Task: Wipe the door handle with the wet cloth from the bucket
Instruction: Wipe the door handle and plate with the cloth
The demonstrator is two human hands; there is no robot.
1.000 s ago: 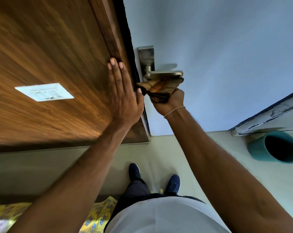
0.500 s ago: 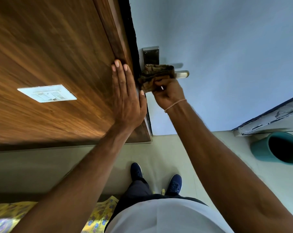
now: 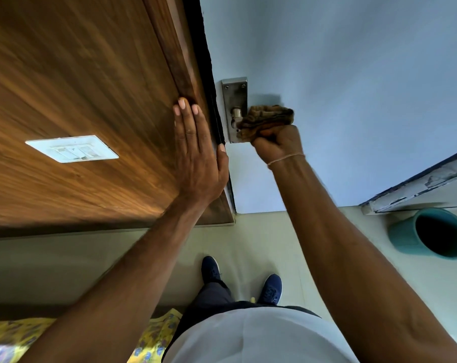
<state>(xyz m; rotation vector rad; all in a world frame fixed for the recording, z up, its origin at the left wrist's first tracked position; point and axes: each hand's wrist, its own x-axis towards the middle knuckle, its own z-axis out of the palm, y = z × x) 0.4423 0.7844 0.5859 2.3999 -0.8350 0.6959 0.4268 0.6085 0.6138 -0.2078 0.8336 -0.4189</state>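
— Fingers of his right hand are curled tight round the brown cloth, wrapped over the door handle.

— And the left hand?

— Flat, spread on the wooden panel. Teal bucket stands on the floor, well apart.

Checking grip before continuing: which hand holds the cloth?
The right hand, closed around the brown cloth at the handle; the left hand lies flat, open.

Wood-panelled wall with white switch plate; pale floor — perhaps tiled; yellow patterned fabric.
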